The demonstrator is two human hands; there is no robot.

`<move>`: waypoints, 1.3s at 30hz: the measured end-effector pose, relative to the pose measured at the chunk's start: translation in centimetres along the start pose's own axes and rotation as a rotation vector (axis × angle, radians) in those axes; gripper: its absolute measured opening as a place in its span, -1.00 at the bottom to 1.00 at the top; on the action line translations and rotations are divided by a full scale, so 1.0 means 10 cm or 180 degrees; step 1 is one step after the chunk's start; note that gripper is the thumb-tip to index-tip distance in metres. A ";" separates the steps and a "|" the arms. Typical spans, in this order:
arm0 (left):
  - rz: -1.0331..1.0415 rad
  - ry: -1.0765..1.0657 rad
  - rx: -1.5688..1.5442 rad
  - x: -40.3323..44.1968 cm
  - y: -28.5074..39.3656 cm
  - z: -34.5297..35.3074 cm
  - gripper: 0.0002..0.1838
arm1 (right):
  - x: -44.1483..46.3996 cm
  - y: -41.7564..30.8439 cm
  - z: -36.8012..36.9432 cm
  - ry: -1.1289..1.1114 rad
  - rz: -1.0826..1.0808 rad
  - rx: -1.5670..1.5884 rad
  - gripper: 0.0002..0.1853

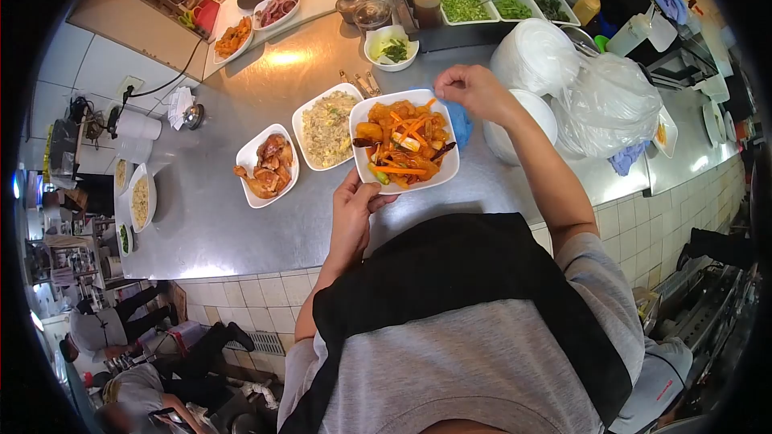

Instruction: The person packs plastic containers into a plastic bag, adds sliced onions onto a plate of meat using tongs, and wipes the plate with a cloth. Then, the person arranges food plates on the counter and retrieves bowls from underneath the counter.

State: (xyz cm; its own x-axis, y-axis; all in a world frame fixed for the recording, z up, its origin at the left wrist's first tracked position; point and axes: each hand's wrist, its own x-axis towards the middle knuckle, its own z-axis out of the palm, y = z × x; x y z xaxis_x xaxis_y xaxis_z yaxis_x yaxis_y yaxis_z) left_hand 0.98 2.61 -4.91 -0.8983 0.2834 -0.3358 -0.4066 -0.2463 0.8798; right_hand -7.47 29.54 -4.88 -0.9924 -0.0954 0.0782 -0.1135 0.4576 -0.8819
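Observation:
My left hand [354,213] grips the lower left rim of a square white bowl [452,173], thumb on the edge. The bowl holds a glazed orange stir-fry [402,145] with carrot strips and dark chillies. Beyond its upper right corner hovers my right hand [474,90], fingers curled into a pinch; whatever they may hold is hidden. A carrot strip [431,103] rests at the bowl's rim below those fingertips. To the left are a white bowl of fried rice [328,128] and a white dish of browned chicken pieces [269,167].
Stacked white lids [535,56] and a plastic bag [607,104] crowd the right, with a blue cloth [460,124] beside them. Behind stand trays of chopped greens [464,6], a sauce bottle [426,0] and a small bowl [392,48]. Rice plates [141,197] line the counter's left end.

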 end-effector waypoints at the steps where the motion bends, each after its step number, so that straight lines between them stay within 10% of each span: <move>1: 0.0012 0.0019 0.0009 0.01 0.00 0.01 -0.62 | -0.03 -0.07 0.01 0.0043 -0.0001 -0.0216 -0.85; 12: 0.0037 0.0107 0.0127 0.08 0.02 0.05 -0.61 | 0.00 -0.10 0.27 0.0725 -0.0996 -0.1766 -0.93; 21: 0.0022 0.0028 -0.0225 0.30 0.15 -0.08 -0.61 | 0.67 0.06 -0.75 0.0361 0.0005 -0.2833 -0.88; 24: -0.0034 -0.0117 -0.0364 0.45 0.34 -0.16 -0.61 | 1.22 0.10 -1.09 0.1230 -0.0211 -0.2946 -0.82; 39: 0.0607 0.0178 -0.0387 1.63 1.53 -0.14 -0.72 | 2.93 1.33 -1.72 0.0257 -0.0179 -0.4005 -0.84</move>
State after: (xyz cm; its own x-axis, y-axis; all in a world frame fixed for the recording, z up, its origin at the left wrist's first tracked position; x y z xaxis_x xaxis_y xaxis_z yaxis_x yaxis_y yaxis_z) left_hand -20.08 2.16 2.57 -0.9673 0.1699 -0.1884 -0.2425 -0.4012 0.8833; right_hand -38.91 48.03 -6.27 -0.9798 -0.1081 0.1683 -0.0789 0.9820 0.1717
